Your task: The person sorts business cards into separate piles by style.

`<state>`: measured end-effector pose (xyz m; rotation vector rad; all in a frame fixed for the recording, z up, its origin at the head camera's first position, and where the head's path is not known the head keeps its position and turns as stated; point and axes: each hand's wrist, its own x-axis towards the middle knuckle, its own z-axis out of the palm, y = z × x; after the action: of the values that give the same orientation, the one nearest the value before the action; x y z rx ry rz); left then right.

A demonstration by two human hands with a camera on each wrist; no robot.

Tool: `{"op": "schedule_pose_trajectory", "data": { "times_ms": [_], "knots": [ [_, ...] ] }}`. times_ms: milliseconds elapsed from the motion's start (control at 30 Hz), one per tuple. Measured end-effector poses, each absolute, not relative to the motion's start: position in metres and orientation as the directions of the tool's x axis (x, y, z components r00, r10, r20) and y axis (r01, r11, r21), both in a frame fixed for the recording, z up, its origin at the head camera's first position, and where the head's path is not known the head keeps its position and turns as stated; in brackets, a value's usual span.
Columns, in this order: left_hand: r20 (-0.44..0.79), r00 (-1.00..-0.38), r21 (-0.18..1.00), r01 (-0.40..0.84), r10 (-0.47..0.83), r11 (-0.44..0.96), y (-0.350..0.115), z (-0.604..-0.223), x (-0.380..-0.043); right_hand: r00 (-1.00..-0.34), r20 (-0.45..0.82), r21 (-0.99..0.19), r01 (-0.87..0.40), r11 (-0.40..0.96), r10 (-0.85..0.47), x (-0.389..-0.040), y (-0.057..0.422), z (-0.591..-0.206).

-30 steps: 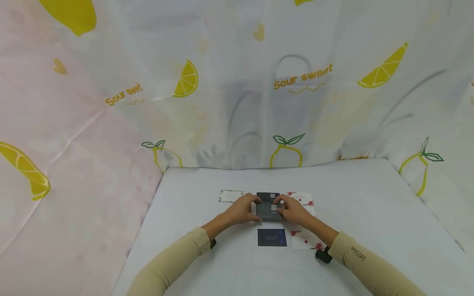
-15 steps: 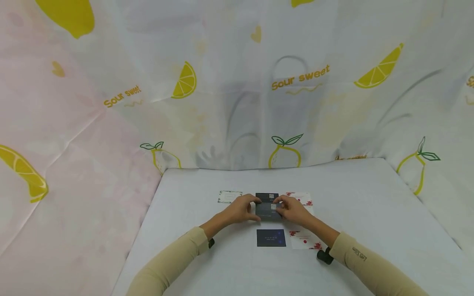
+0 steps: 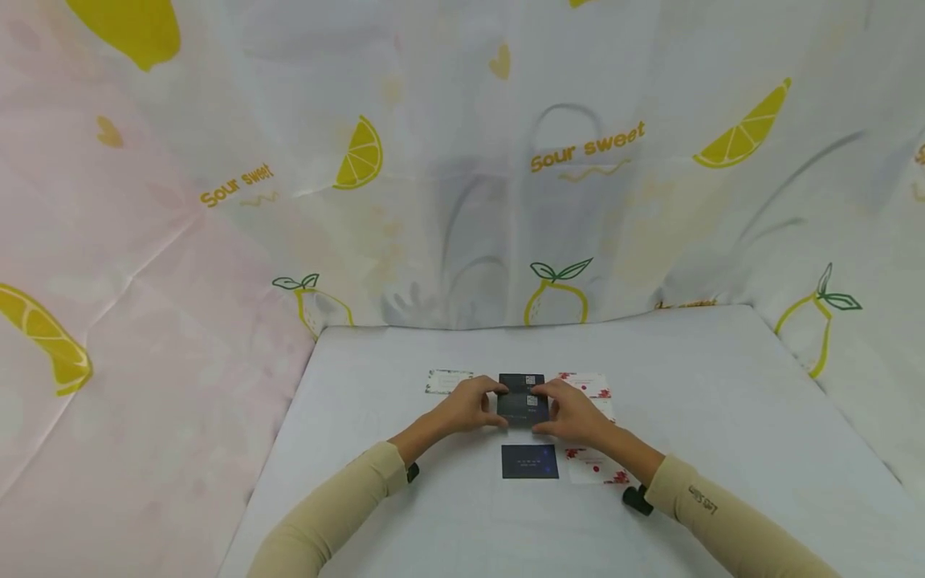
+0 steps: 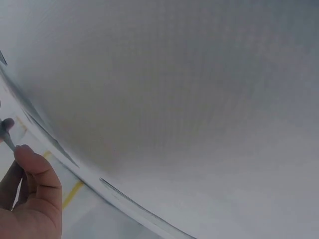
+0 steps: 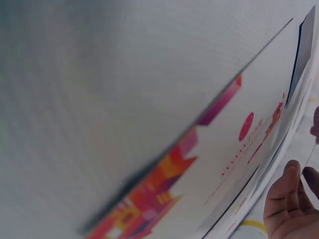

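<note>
In the head view a dark grey card (image 3: 522, 413) with a small QR code is held by its left and right sides, in front of another dark card (image 3: 516, 380) with a QR code. My left hand (image 3: 468, 405) pinches its left side between thumb and fingers. My right hand (image 3: 576, 413) grips the right side, thumb at the near corner. In the left wrist view, a thin edge of the card (image 4: 8, 139) shows by the left thumb. The right wrist view shows the card edge-on, beside the right hand (image 5: 290, 204).
Nearer lies a navy card (image 3: 530, 462). White cards with red flowers, one near (image 3: 594, 466) and one far (image 3: 584, 384), lie right, with another partly hidden between. A white card with green leaves (image 3: 448, 380) lies left on the white table (image 3: 376, 514).
My right thumb has moved from the card's right side down to its near right corner. The left hand keeps its grip, and the card has barely shifted.
</note>
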<state>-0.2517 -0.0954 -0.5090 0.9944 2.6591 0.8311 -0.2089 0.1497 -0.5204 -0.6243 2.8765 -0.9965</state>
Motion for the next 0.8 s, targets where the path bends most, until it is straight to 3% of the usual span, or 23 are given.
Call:
{"op": "schedule_pose_trajectory", "data": {
  "times_ms": [800],
  "knots": [
    [0.086, -0.731, 0.551, 0.601, 0.677, 0.579, -0.096, -0.519, -0.262, -0.880, 0.177, -0.547, -0.460, 0.700, -0.440, -0.213, 0.160, -0.519]
  ]
}}
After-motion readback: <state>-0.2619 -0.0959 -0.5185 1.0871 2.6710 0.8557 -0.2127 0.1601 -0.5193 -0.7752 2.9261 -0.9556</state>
